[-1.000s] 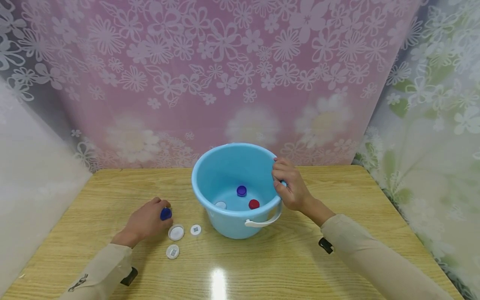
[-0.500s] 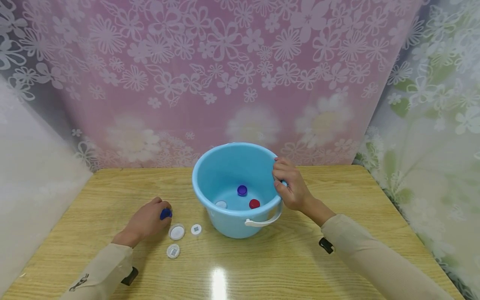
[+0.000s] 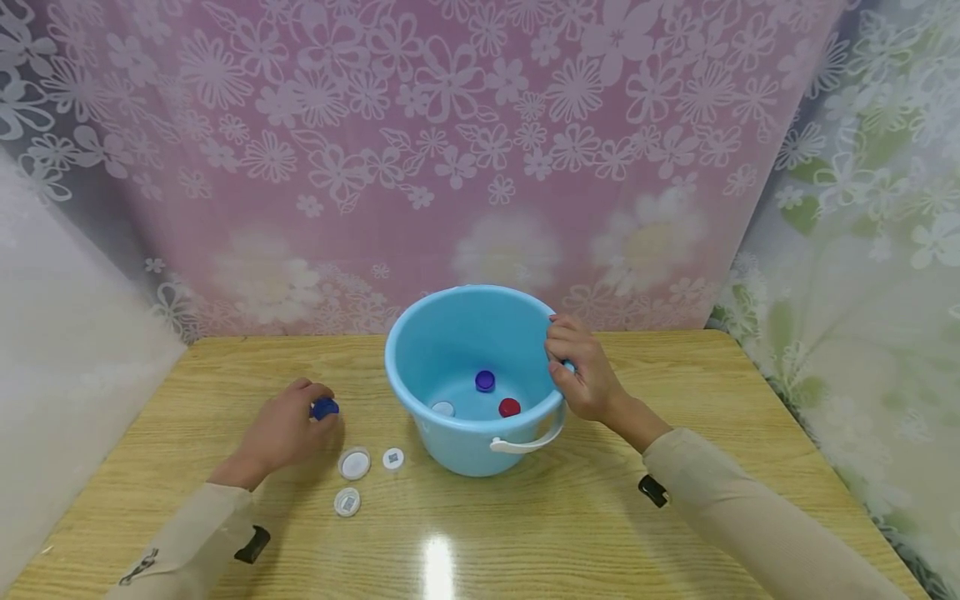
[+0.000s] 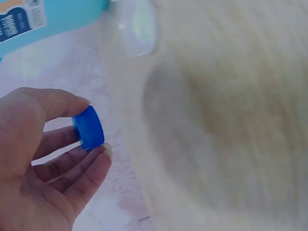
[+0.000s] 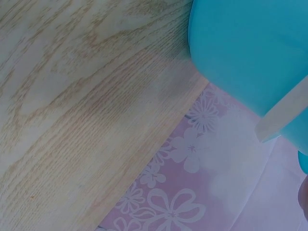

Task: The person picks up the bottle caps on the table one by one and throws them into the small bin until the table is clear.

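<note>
My left hand (image 3: 279, 435) pinches a blue bottle cap (image 3: 326, 408) between thumb and fingertips. In the left wrist view the blue cap (image 4: 90, 127) is held on edge, off the table. A light blue bucket (image 3: 476, 454) stands at the middle of the table, tilted slightly toward me. Its right rim is gripped by my right hand (image 3: 587, 373). Inside the bucket lie a purple cap (image 3: 485, 381), a red cap (image 3: 510, 407) and a white cap (image 3: 443, 408), partly hidden by the front rim. The right wrist view shows the bucket wall (image 5: 250, 48) and only a sliver of hand.
Between my left hand and the bucket lie a larger white lid (image 3: 355, 463), a small white lid (image 3: 393, 458) and another white lid (image 3: 347, 502). The bucket's white handle (image 3: 528, 446) hangs at its front right. Behind the wooden table (image 3: 600, 517) hangs a pink flowered curtain (image 3: 480, 167).
Over the last half second my left hand has risen and shifted slightly left and away from me, carrying the blue bottle cap. My right hand and the bucket have stayed still.
</note>
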Available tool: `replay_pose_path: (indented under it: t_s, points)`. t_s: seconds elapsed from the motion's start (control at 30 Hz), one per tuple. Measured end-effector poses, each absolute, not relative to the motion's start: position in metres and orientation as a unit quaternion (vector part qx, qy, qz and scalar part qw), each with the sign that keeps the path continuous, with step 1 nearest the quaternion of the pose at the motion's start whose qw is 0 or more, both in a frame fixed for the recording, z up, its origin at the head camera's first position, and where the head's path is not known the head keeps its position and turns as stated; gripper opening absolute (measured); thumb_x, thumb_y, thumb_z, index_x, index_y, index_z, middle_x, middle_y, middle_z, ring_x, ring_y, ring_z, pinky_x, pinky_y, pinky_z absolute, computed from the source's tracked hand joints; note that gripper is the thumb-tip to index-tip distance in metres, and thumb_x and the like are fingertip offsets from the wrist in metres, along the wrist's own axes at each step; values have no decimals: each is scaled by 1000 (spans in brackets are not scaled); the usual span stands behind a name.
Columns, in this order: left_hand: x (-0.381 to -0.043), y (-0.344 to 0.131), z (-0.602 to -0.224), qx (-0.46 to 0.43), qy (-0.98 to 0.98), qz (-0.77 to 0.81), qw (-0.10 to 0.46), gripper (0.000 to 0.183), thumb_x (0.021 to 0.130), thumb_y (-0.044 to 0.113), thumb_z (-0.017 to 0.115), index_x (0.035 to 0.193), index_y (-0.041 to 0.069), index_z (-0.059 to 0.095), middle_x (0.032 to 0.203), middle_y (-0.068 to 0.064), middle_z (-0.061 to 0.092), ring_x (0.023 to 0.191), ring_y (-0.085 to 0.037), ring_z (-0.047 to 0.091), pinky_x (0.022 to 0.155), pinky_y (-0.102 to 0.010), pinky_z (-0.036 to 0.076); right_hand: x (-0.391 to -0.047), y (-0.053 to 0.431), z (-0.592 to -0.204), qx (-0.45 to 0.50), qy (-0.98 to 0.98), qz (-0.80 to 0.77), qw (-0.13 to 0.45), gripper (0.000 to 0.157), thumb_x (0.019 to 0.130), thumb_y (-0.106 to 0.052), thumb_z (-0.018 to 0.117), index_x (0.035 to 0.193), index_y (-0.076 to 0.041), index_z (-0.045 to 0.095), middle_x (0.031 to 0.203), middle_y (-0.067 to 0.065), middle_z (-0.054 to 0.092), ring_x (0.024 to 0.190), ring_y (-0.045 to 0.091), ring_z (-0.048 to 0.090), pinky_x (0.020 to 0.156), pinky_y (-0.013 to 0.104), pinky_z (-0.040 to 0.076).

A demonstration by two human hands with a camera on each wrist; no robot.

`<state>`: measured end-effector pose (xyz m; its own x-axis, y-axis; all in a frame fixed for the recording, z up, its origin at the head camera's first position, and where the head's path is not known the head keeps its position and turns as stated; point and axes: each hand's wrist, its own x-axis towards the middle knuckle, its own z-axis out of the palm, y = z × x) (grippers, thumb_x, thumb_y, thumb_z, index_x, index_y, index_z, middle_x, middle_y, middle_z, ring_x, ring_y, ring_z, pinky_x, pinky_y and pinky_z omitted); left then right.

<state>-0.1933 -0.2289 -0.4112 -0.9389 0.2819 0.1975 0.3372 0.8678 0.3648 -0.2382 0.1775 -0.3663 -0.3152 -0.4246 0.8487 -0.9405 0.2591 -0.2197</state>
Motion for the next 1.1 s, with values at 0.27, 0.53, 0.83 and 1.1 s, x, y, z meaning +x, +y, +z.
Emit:
replay_pose_path:
  t_s: [0.27, 0.53, 0.83, 1.1]
  points:
    - [-191, -224, -379, -163, -950, -223, 143, 29, 87, 18, 67, 109, 0, 63, 97, -13, 59, 73, -22, 58, 60, -39, 49, -237, 178, -366, 470, -724, 374, 340, 21, 79, -16, 40, 60, -15, 31, 61, 3, 29, 77, 23, 42, 92, 51, 33]
    - [-187, -212, -343, -186, -931, -234, 210, 27, 87, 18, 68, 109, 2, 63, 101, -12, 61, 75, -23, 60, 60, -40, 49, -237, 178, -366, 471, -723, 372, 341, 21, 79, -14, 40, 60, -15, 30, 60, 5, 29, 76, 23, 41, 92, 51, 34]
    - [-186, -191, -306, -220, -914, -232, 250, 26, 85, 17, 69, 107, 4, 65, 96, -7, 59, 73, -19, 58, 63, -37, 49, -238, 178, -365, 476, -718, 378, 340, 21, 78, -14, 40, 60, -15, 31, 61, 4, 28, 74, 22, 40, 92, 52, 34]
    - [-189, -166, -288, -250, -904, -242, 249, 30, 85, 16, 70, 112, 3, 65, 99, -6, 59, 79, -20, 60, 66, -36, 51, -239, 178, -366, 475, -718, 380, 339, 22, 79, -15, 40, 59, -15, 31, 60, 3, 29, 75, 22, 41, 92, 52, 33]
